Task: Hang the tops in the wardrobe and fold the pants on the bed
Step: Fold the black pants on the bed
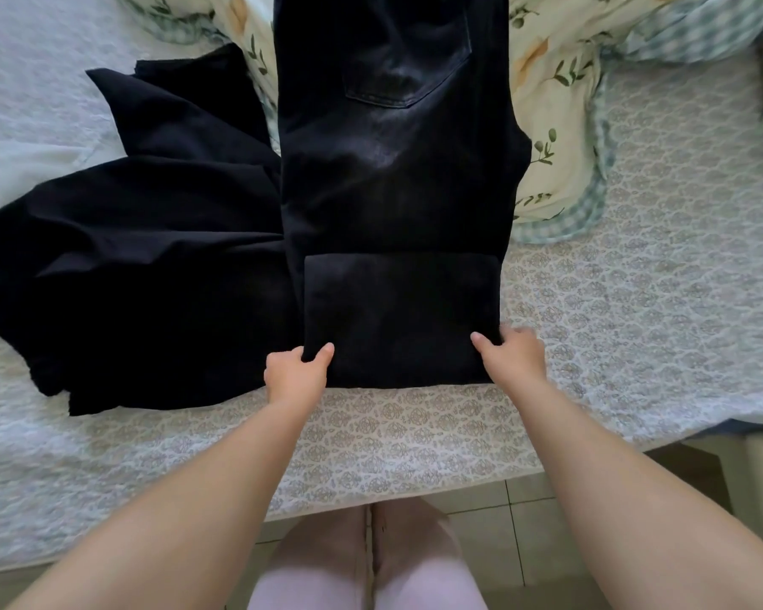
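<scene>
A pair of black jeans [393, 169] lies lengthwise on the bed [415, 433], running from the near edge away to the far side, with a back pocket [406, 68] facing up at the far end. The near end of the jeans is turned back over itself into a flat rectangular fold, which rests on top of the legs.

The left hand [296, 369] pinches the near left corner of that fold, thumb on top of the cloth and fingers tucked out of sight beneath it. The right hand [514, 354] clamps the right edge of the fold near its near corner, thumb pressed on top (the fingers here are blurred, so their exact lie is unclear). The fold spans the space between the two hands, and the rest of the jeans stretches away beyond them.

A loose black garment [142, 266] is spread on the bed to the left, touching the jeans' left side. A floral quilt [560, 125] is bunched at the far right, partly under the jeans. Tiled floor [525, 521] shows at the near edge.
</scene>
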Motion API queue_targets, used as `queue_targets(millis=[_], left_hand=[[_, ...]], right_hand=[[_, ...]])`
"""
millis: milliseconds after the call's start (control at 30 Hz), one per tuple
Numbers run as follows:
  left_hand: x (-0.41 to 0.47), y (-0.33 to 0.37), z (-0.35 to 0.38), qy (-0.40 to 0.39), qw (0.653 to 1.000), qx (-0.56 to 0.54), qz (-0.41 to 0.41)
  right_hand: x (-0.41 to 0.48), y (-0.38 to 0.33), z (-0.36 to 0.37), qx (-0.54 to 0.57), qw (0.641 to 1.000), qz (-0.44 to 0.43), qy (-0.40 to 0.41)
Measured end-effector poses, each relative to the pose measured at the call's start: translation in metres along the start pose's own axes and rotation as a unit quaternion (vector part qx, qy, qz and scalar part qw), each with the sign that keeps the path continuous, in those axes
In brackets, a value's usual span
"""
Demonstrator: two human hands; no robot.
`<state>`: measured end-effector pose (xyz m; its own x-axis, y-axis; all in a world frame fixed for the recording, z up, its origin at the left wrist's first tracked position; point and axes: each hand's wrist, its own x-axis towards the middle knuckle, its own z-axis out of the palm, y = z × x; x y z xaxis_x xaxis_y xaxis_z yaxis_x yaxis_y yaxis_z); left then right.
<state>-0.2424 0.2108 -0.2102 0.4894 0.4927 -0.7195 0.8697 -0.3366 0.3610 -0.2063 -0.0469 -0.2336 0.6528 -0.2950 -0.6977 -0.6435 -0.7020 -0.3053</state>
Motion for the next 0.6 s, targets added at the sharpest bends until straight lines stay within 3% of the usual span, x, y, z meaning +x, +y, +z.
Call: queue_targets(millis=[133,233,367,600], left_hand=[[-0.010,0.002,0.000,0.009,0.998,-0.066,-0.014],[-0.021,0.001,-0.008,-0.009,0.999,-0.053,-0.002],[-0.036,0.003,-0.027,0.017,0.995,-0.025,0.090],[-0.065,0.030,-0.069,-0.055,0.980,0.030,0.187]], right_hand=[[-0.003,0.004,-0.003,0.166,0.986,0.014,-0.011],[-0.013,0.001,-0.015,0.210,0.976,0.013,-0.061],[-0.027,-0.008,-0.032,0.213,0.975,-0.001,-0.057],[-0.066,-0.022,-0.061,0.083,0.976,-0.188,-0.069]])
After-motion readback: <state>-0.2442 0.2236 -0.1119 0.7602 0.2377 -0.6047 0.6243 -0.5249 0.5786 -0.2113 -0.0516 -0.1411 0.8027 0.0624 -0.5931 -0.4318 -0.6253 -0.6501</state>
